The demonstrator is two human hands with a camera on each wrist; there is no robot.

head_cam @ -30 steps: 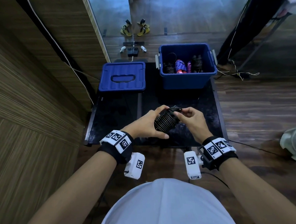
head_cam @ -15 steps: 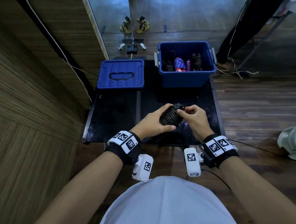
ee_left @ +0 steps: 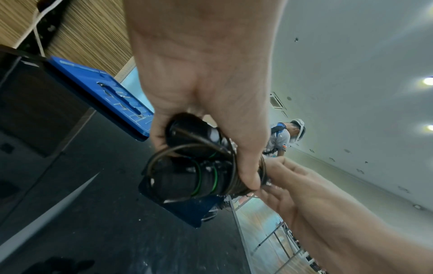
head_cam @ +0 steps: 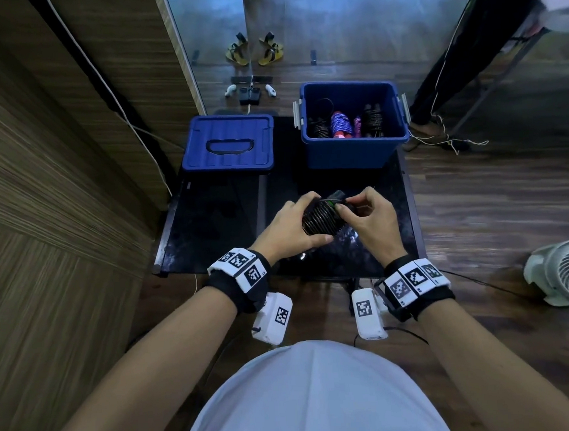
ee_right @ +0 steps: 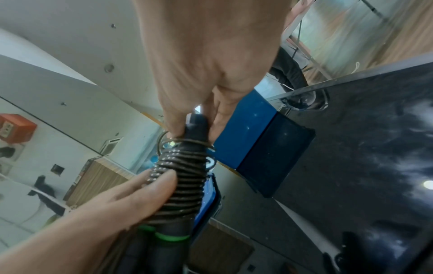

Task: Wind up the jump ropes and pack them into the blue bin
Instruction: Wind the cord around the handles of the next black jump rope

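Head view: both hands meet above the near half of a black table (head_cam: 211,225). The left hand (head_cam: 287,230) wraps its fingers and thumb around a wound black jump rope (head_cam: 321,218), a bundle of dark cord coiled tightly around its black handles. The right hand (head_cam: 369,217) pinches the far end of the same bundle with thumb and fingertips, where a loose turn of cord sits at the handle tip.

Left wrist view: the left hand (ee_left: 206,89) clamps the bundle (ee_left: 187,166) from above; thin green rings show on the handles, and one slack loop of cord stands off the near end. The right hand (ee_left: 293,185) touches the bundle from the far side.

Right wrist view: the right hand (ee_right: 211,74) grips the narrow handle tip between thumb and fingers, while the left hand (ee_right: 131,196) holds the coiled section (ee_right: 185,176) lower down. A green band circles the handles below the coil.

At the far right of the table stands the open blue bin (head_cam: 349,152). It contains several wound ropes: black bundles at left and right, and a purple bundle (head_cam: 340,123) between them. The blue lid (head_cam: 228,142) lies flat on the table just left of the bin. A white fan (head_cam: 566,273) stands on the wooden floor to the right of the table.
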